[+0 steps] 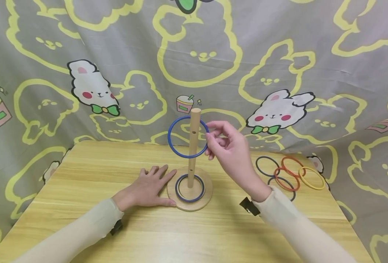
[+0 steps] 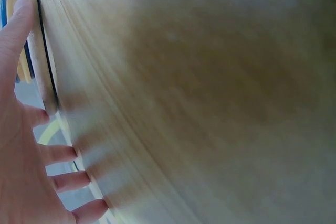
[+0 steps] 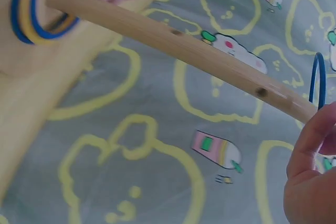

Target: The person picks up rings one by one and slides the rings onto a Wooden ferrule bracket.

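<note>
One upright peg (image 1: 193,144), long axis vertical, right hand (image 1: 230,146) pinching blue ring (image 1: 169,138), left hand (image 1: 150,187) spread

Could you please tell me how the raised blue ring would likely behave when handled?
The blue ring is probably stiff: it looks round though the right hand pinches only one side. Its thinness suggests it is light. On edge, its circular outline might let it roll.

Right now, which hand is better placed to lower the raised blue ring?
Likely the right hand: it pinches the raised blue ring by the wooden post, while the left hand rests at the round base.
</note>
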